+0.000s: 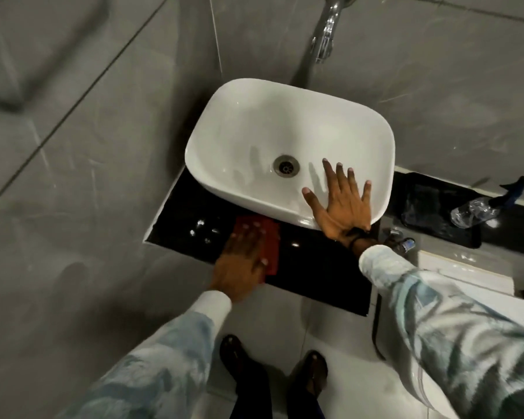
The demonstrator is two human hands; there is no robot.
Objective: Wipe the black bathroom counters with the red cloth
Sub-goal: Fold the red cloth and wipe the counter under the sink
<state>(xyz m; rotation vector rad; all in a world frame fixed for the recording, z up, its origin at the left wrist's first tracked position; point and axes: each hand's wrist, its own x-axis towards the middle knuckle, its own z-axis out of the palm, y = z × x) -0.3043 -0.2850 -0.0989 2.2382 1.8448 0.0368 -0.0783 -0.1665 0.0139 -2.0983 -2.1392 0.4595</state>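
A glossy black counter [309, 273] runs under a white vessel basin [254, 122]. My left hand [239, 261] lies flat on a red cloth [271, 246], pressing it onto the counter just in front of the basin's left half. The cloth shows mostly to the right of my fingers. My right hand [342, 204] rests with fingers spread on the basin's front right rim and holds nothing. A black band sits on that wrist. Water drops glint on the counter left of the cloth.
A chrome tap [325, 37] sticks out of the grey tiled wall above the basin. On the counter's right part lie a black tray [430, 213] and a clear spray bottle [478, 207] on its side. White boards [466, 276] lean below right. My feet stand on the light floor.
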